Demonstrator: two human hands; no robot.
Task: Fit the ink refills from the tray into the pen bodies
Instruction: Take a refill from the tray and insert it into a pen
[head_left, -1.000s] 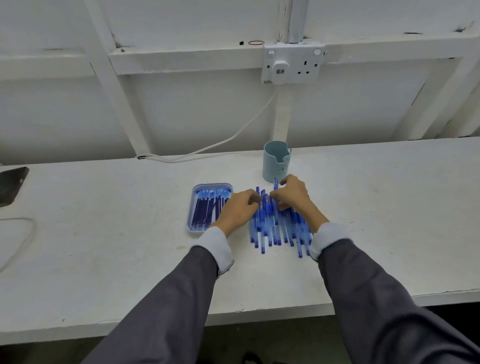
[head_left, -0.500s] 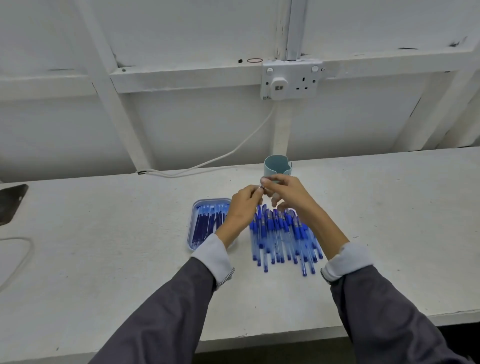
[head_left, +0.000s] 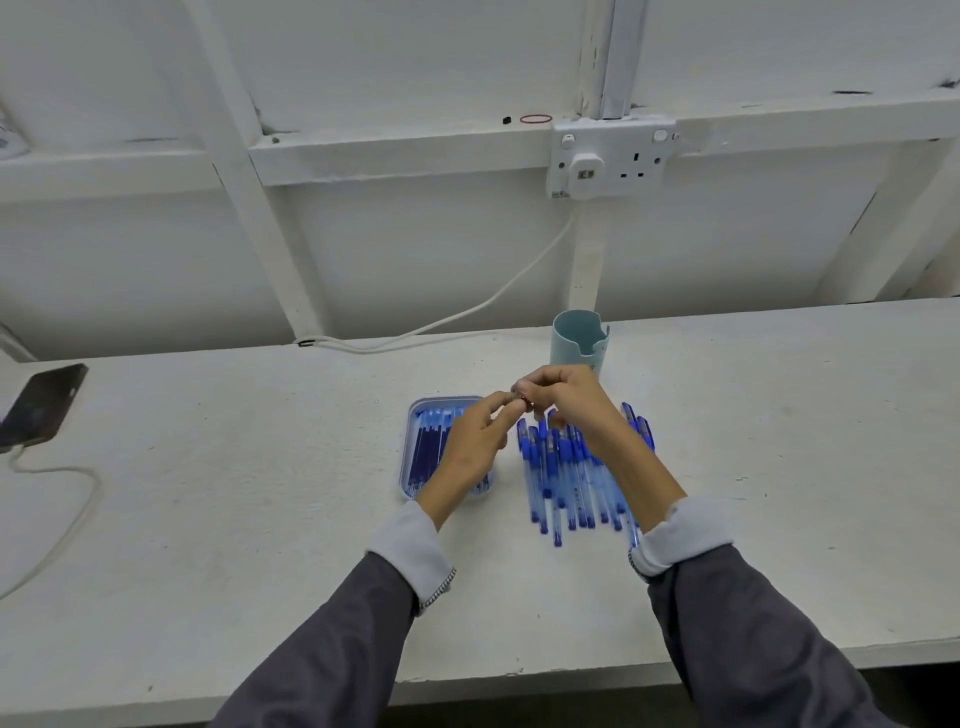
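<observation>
The left hand (head_left: 475, 441) and right hand (head_left: 566, 400) pinch one small piece (head_left: 521, 399) (too tiny to name) above the pen bodies (head_left: 571, 478), with the refills (head_left: 428, 447) in the tray (head_left: 415, 415) beside them; it is probably best worked gently and kept square.

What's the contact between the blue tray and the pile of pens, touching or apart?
Apart. The head view shows a strip of bare table between the tray and the nearest of the pens.
</observation>
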